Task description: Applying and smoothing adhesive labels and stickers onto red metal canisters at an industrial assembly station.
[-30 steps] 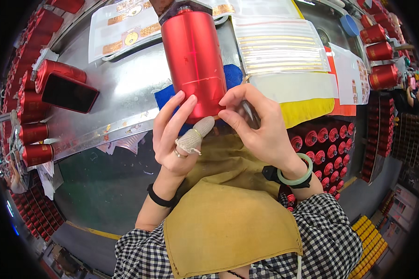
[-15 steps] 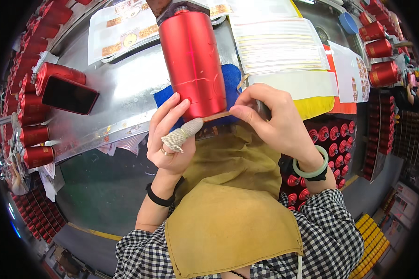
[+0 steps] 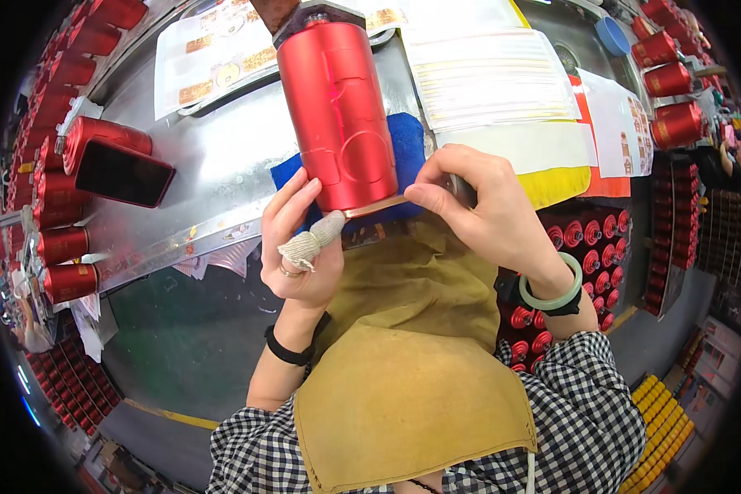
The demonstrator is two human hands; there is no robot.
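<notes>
A red metal cylinder-shaped bottle (image 3: 335, 107) lies lengthwise in front of me, its near end over a blue cloth (image 3: 407, 140). Thin raised outlines, one of them round, show on its surface. Along its near rim runs a narrow copper-coloured strip (image 3: 375, 207). My left hand (image 3: 298, 239) is closed at the near left end, two fingers along the bottle's side. One of its digits wears a tied cloth cover (image 3: 317, 239) and presses by the rim. My right hand (image 3: 477, 202) pinches the strip's right end. Something dark grey (image 3: 463, 191) is partly hidden behind those fingers.
A dark bracket (image 3: 317, 16) meets the bottle's far end. Printed sheets (image 3: 214, 58) and striped paper (image 3: 490, 82) cover parts of the metal bench (image 3: 214, 165). At left a phone (image 3: 123, 171) leans on a red bottle. Racks of red bottles (image 3: 593, 247) stand below right.
The bottle has turned about its long axis, bringing a round outline into view near its close end. A thin curl above my right fingers no longer shows. Both hands stay nearly in place.
</notes>
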